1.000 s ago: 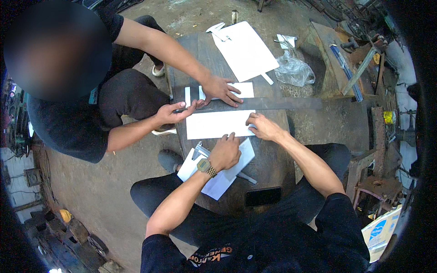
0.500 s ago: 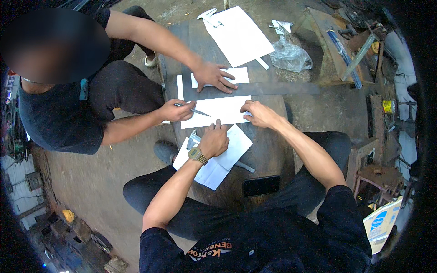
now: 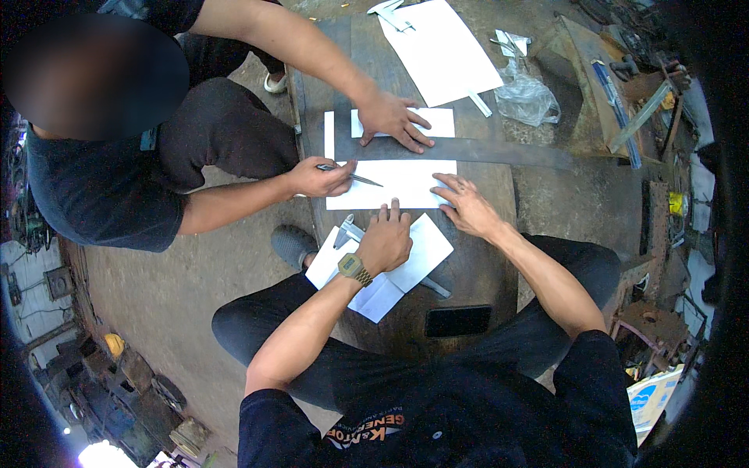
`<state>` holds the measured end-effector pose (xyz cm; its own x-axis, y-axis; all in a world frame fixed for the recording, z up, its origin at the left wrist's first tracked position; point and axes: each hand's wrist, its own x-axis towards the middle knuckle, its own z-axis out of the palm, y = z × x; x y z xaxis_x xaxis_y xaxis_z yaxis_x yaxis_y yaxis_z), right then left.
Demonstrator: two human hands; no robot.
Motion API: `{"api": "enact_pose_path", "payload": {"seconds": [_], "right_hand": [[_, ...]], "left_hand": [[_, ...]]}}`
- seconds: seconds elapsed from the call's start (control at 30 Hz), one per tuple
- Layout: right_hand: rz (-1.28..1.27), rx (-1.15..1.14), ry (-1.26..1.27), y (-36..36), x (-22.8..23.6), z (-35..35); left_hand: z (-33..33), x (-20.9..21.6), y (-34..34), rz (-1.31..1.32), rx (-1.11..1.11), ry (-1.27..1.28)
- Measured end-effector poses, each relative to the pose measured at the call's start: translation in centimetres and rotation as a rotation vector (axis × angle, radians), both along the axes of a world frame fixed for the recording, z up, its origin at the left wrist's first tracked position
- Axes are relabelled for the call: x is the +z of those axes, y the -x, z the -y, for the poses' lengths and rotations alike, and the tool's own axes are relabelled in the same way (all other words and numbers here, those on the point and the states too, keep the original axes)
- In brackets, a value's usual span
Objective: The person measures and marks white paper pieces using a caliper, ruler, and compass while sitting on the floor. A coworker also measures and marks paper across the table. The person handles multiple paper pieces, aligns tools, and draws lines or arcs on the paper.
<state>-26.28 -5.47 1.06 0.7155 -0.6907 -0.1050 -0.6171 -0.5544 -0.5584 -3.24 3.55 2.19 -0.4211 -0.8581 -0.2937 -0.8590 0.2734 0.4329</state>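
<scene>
On a dark work table lies a white sheet [image 3: 406, 196], its far edge against a long dark metal strip [image 3: 499, 152]. My left hand [image 3: 388, 242] is open, fingertips at the sheet's near edge, palm over a folded paper [image 3: 427, 248]. My right hand [image 3: 470, 209] rests on the sheet's right end, its fingers apart. Across from me a co-worker's hand [image 3: 394, 123] presses the strip and a smaller white piece [image 3: 443, 121]. The co-worker's other hand [image 3: 324, 178] holds a slim pen-like tool [image 3: 365, 180] over the sheet. Beside my left hand lies a caliper [image 3: 346, 232].
A black phone [image 3: 458, 320] lies near my lap. Farther off are a large white sheet [image 3: 445, 58], another caliper [image 3: 390, 14] and a clear plastic bag [image 3: 529, 97]. A narrow white strip [image 3: 329, 136] lies at the table's left. Metal pieces [image 3: 640, 117] stand at right.
The whole view has shifted, so the table appears farther right. My right hand's fingers have straightened somewhat on the sheet. My left hand stays at its near edge.
</scene>
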Motion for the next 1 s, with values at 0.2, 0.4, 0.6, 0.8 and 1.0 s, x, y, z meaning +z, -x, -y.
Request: {"api": "enact_pose_path", "payload": {"seconds": [0.2,0.4,0.6,0.8,1.0], "right_hand": [[0.19,-0.148,0.042,-0.8,-1.6,0.1],[0.216,-0.183,0.186,-4.2,-4.2,1.0],[0.158,-0.238,0.25,-5.6,-4.7,1.5],[0.105,-0.224,0.29,-5.8,-4.7,1.3],[0.086,-0.219,0.279,-5.9,-4.6,1.3]], "left_hand": [[0.4,0.6,0.3,0.022,-0.012,-0.02],[1.1,0.8,0.2,0.013,-0.006,-0.09],[0.9,1.0,0.1,-0.006,0.006,-0.052],[1.1,1.6,0.2,-0.001,0.02,-0.107],[1.1,1.6,0.6,0.022,0.034,-0.069]]}}
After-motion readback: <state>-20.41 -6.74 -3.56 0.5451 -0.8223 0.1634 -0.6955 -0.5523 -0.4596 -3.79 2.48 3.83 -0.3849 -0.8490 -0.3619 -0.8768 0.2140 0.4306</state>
